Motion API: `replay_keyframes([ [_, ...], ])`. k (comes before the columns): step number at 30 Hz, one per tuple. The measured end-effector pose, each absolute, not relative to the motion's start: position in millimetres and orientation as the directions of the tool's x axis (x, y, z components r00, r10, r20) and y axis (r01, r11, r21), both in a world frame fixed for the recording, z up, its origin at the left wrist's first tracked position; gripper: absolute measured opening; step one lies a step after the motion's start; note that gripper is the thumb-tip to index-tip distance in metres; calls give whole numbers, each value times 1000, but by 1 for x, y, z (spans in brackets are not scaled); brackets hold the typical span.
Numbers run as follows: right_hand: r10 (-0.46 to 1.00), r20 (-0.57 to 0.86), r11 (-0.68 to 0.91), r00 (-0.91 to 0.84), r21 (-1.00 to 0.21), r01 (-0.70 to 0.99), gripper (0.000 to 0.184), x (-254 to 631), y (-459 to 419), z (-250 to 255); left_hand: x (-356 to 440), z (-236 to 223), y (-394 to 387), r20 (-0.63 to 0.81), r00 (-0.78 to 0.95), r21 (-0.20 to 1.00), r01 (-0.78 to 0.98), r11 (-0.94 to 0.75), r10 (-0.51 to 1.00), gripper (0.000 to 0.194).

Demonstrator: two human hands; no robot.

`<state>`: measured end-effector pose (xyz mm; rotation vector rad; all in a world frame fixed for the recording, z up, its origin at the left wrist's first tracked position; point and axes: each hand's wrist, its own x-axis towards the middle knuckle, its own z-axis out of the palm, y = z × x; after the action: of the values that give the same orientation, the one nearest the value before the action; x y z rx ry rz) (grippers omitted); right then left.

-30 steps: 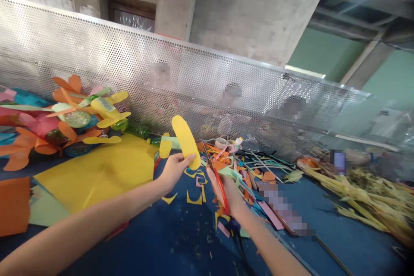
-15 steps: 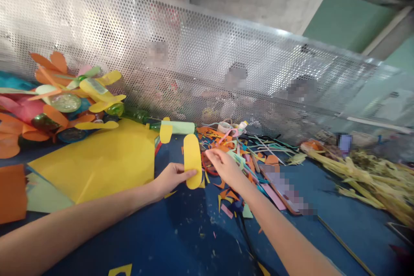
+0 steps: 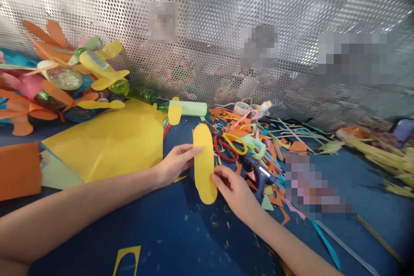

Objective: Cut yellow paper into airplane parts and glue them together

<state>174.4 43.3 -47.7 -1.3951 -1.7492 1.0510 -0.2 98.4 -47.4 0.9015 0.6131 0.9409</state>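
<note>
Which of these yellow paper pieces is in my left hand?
The long strip with rounded ends, pinched by your left hand, with your right hand at its edge; the big yellow sheet lies flat to its left.

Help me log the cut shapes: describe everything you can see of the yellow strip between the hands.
The yellow strip is one flat, plain piece that looks like stiff paper or thin card. It is long, with rounded ends and a slightly uneven outline towards its lower end. No print shows on its visible face. In view it runs nearly upright, above the blue table. The left hand has its thumb on the upper part; the right hand touches the right edge lower down.
</note>
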Motion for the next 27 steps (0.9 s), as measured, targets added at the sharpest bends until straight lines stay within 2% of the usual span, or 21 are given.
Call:
replay_keyframes([
  [4, 975, -5, 110, -223, -858, 501, 15, 174, 40, -48, -1, -48, 99, -76, 460, 850, -434, 299, 885, 17],
  [11, 993, 5, 65, -119, -858, 510, 15, 173, 42, -48, 0, -48, 99, -63, 456, 839, -457, 294, 888, 20],
  [17, 981, -29, 40, -194, -940, 339, 17, 171, 42, -51, 0, -48, 99, -63, 445, 831, -473, 294, 893, 18],
  [20, 982, 4, 73, -188, -930, 360, 19, 171, 40, -49, 0, -49, 99, -57, 443, 831, -476, 289, 895, 19],
  [23, 978, 21, 104, -207, -910, 400, 10, 173, 38, -49, 0, -49, 100, -61, 439, 833, -473, 288, 896, 18],
  [27, 964, 19, 132, -266, -900, 415, 24, 174, 37, -46, -1, -49, 100, -79, 470, 834, -451, 316, 879, 19],
])
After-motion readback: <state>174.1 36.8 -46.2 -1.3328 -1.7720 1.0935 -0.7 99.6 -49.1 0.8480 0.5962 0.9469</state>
